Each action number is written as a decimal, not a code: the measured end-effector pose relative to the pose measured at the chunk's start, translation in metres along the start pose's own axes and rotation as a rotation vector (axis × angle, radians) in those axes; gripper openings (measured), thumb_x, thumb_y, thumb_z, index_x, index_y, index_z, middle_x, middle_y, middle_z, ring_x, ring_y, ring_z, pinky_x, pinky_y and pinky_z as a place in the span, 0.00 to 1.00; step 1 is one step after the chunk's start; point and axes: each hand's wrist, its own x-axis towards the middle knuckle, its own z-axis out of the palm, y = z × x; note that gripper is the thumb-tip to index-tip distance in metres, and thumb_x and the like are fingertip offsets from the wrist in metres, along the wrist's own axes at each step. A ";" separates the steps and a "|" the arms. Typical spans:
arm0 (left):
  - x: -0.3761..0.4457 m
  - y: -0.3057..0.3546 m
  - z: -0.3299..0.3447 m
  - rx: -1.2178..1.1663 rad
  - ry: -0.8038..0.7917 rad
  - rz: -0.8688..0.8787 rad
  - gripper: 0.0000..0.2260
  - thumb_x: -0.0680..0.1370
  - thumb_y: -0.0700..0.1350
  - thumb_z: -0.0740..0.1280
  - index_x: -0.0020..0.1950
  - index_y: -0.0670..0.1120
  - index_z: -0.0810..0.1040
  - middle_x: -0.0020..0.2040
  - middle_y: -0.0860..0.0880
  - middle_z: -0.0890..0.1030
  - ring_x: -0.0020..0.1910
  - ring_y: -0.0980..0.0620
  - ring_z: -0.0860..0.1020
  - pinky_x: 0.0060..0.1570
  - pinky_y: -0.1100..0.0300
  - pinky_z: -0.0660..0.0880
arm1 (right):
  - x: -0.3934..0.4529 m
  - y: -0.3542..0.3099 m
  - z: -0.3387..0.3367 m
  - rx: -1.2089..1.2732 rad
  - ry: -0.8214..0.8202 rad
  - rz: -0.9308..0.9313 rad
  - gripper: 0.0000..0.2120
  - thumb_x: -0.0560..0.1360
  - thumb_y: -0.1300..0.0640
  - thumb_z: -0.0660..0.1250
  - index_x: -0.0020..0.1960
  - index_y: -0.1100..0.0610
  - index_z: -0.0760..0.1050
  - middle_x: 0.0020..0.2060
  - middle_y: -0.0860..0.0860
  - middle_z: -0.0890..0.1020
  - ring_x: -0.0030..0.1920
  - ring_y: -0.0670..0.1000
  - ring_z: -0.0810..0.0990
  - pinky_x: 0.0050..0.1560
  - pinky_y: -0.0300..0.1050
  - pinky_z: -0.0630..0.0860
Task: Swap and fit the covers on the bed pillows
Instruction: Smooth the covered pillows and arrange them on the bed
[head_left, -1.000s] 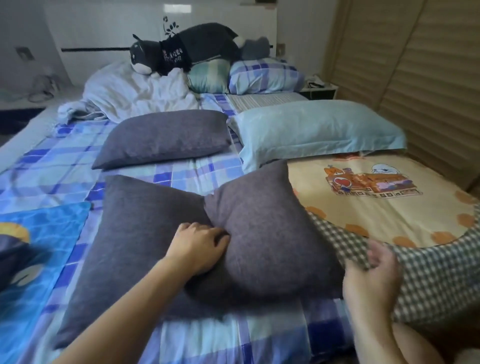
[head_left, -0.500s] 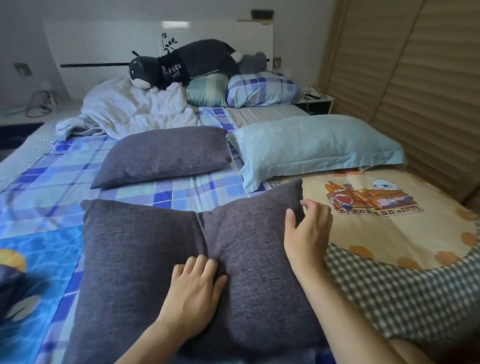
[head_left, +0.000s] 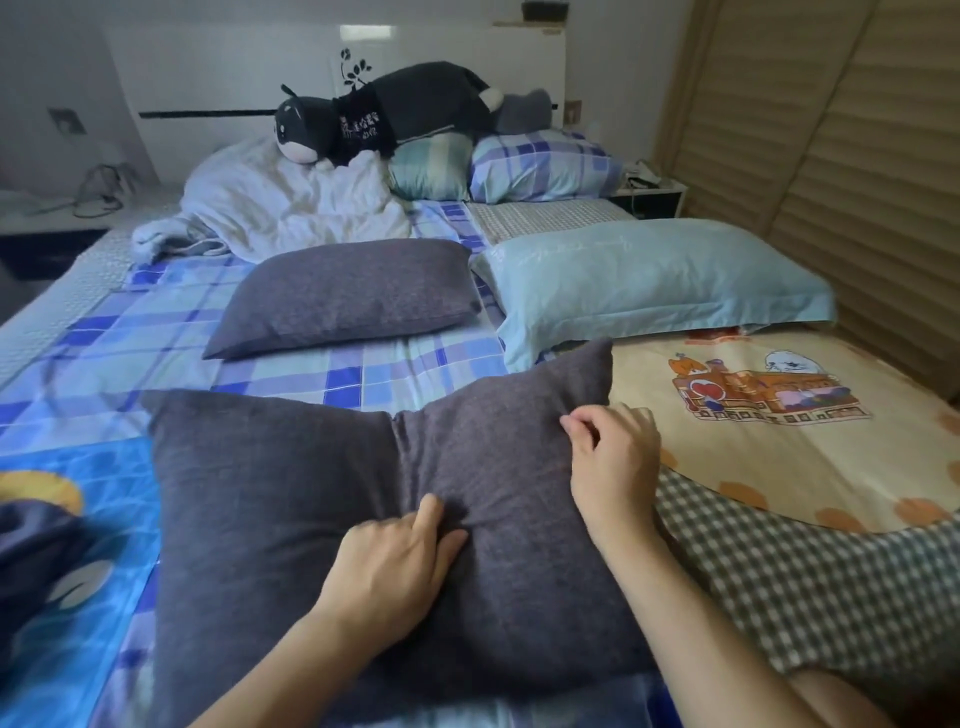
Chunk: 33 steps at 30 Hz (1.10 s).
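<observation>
A dark grey pillow (head_left: 270, 499) lies right in front of me on the bed, dented down its middle. My left hand (head_left: 395, 561) rests on its centre, fingers bunching the grey cover into a fold. My right hand (head_left: 613, 462) lies on the pillow's right part near its far corner, fingers curled and pinching the fabric. A second dark grey pillow (head_left: 348, 296) lies further back. A light blue pillow (head_left: 660, 275) lies to its right.
A cream cartoon-print cover with a checked border (head_left: 779, 467) lies at the right, a blue printed cover (head_left: 78, 545) at the left. A crumpled white quilt (head_left: 291, 208), a black plush cat (head_left: 384, 114) and two more pillows (head_left: 540, 166) fill the bed's head. Slatted wardrobe doors (head_left: 857, 156) stand at the right.
My right hand rose from the checked cover to the grey pillow's far right corner and curled onto the fabric. My left hand slid down and went from flat to bunching the cover.
</observation>
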 end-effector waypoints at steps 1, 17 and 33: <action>0.008 -0.004 0.007 0.049 0.000 0.000 0.14 0.80 0.62 0.56 0.45 0.52 0.68 0.29 0.53 0.79 0.25 0.50 0.78 0.24 0.57 0.58 | -0.002 -0.015 -0.001 0.021 0.044 -0.007 0.06 0.73 0.59 0.73 0.38 0.56 0.80 0.34 0.52 0.80 0.38 0.57 0.72 0.41 0.53 0.70; 0.135 -0.021 -0.026 -0.363 -0.176 -0.114 0.15 0.82 0.61 0.57 0.63 0.57 0.77 0.62 0.51 0.79 0.64 0.46 0.74 0.63 0.47 0.71 | -0.078 0.001 0.003 -0.039 -0.067 -0.114 0.19 0.78 0.53 0.64 0.33 0.63 0.75 0.37 0.59 0.72 0.40 0.61 0.72 0.42 0.56 0.71; 0.027 -0.125 -0.044 0.106 -0.282 -0.734 0.29 0.79 0.68 0.43 0.69 0.54 0.71 0.75 0.51 0.68 0.78 0.45 0.56 0.69 0.24 0.47 | -0.056 -0.006 -0.002 -0.287 -0.223 0.065 0.19 0.77 0.55 0.57 0.37 0.66 0.77 0.37 0.59 0.77 0.42 0.63 0.76 0.41 0.55 0.73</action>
